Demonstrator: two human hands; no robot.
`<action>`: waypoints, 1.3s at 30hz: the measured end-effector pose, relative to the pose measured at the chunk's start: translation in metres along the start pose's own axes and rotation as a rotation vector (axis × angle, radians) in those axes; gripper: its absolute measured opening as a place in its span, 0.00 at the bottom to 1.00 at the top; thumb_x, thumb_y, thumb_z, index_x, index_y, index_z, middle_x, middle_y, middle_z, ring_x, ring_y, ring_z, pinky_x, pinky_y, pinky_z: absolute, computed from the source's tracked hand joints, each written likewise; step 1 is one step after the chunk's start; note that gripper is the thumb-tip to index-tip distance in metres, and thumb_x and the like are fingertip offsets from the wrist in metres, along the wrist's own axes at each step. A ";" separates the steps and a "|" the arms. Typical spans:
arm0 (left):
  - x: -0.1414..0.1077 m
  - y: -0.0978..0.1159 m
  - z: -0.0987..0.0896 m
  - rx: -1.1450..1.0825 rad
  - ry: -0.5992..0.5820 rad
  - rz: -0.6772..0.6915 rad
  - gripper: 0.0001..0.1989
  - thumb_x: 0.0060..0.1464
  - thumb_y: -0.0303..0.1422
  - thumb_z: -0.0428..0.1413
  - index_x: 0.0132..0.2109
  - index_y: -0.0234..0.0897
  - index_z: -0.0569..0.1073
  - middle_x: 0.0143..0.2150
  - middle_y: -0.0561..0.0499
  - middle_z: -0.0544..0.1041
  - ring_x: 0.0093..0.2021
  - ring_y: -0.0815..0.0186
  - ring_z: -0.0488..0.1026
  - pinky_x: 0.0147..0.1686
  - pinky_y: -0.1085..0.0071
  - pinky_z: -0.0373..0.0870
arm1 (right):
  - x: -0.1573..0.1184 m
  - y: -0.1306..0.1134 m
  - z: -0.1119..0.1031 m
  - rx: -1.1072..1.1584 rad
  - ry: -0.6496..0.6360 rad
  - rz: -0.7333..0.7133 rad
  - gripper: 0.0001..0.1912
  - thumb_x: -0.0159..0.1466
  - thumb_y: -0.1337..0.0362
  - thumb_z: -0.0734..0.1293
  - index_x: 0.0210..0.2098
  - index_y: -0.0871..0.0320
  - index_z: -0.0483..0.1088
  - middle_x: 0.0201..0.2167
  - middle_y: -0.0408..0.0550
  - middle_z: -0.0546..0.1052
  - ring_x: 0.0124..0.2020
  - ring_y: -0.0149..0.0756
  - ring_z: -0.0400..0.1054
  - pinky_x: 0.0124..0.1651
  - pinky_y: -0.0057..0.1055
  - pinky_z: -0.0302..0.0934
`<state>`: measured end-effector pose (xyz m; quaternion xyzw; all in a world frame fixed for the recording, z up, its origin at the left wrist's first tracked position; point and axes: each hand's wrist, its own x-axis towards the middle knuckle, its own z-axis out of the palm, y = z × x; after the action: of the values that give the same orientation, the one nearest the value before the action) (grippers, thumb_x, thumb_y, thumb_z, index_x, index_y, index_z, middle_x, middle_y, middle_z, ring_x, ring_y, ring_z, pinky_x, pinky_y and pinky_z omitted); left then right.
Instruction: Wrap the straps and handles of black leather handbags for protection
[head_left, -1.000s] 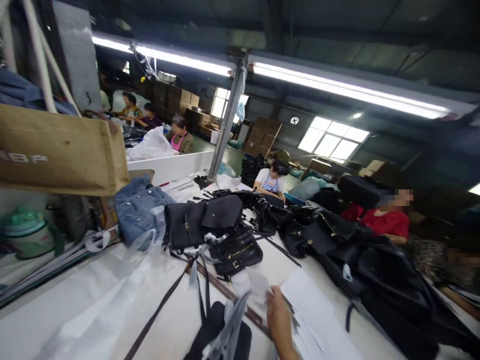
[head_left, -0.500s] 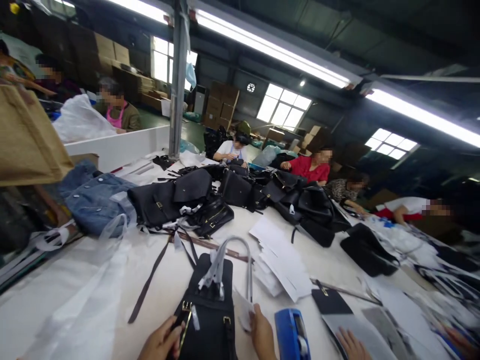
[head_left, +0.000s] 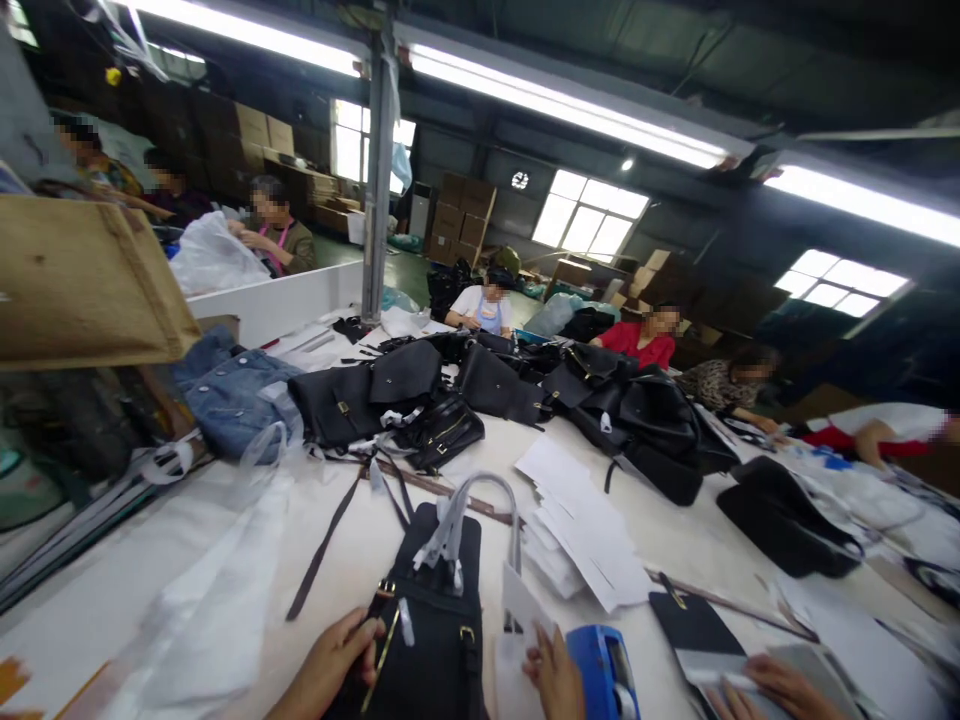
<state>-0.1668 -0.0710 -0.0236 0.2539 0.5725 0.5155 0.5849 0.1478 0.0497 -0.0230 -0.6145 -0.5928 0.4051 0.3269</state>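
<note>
A black backpack (head_left: 431,650) lies on the white table at the bottom centre, with gold buckles, a gold zip and a grey-wrapped handle (head_left: 454,530). My left hand (head_left: 341,655) is closed on the backpack's left edge, beside the gold zip. To the right of the backpack, my right hand (head_left: 555,672) holds a white paper piece (head_left: 517,625) with a dark marking. A blue tape dispenser (head_left: 600,665) stands just right of my right hand.
Black bags (head_left: 487,385) are heaped across the table's middle. White sheets (head_left: 581,525) lie before them. A denim bag (head_left: 240,400) and clear plastic are at left. Another person's hands (head_left: 780,685) touch a black piece (head_left: 697,625) at lower right. Several people sit beyond.
The view has swung left, so things appear further right. The paper in my right hand now stands more upright and shows its marking. The other person's second hand has come onto the piece at right.
</note>
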 end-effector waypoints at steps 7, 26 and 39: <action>-0.025 0.032 -0.002 -0.090 0.093 0.001 0.23 0.54 0.47 0.55 0.50 0.36 0.68 0.31 0.51 0.76 0.32 0.64 0.76 0.35 0.69 0.68 | 0.001 -0.044 0.025 -0.355 -0.192 -0.332 0.26 0.63 0.62 0.53 0.58 0.48 0.65 0.31 0.45 0.76 0.33 0.39 0.72 0.40 0.35 0.66; -0.001 0.043 0.001 -0.105 0.057 0.086 0.19 0.56 0.45 0.54 0.47 0.35 0.68 0.35 0.48 0.76 0.29 0.66 0.75 0.30 0.70 0.69 | -0.012 -0.066 0.116 0.668 -0.209 0.219 0.32 0.53 0.50 0.69 0.55 0.56 0.63 0.48 0.51 0.74 0.45 0.42 0.71 0.43 0.34 0.67; 0.004 0.060 -0.007 0.491 0.193 0.375 0.12 0.60 0.40 0.49 0.36 0.37 0.72 0.36 0.49 0.72 0.40 0.60 0.70 0.44 0.63 0.66 | -0.046 -0.105 0.191 0.657 -0.564 0.219 0.28 0.49 0.69 0.63 0.50 0.57 0.68 0.36 0.43 0.77 0.35 0.37 0.71 0.39 0.30 0.63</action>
<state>-0.1932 -0.0493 0.0268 0.4384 0.6756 0.4826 0.3441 -0.0684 -0.0027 -0.0127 -0.4025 -0.4299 0.7561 0.2853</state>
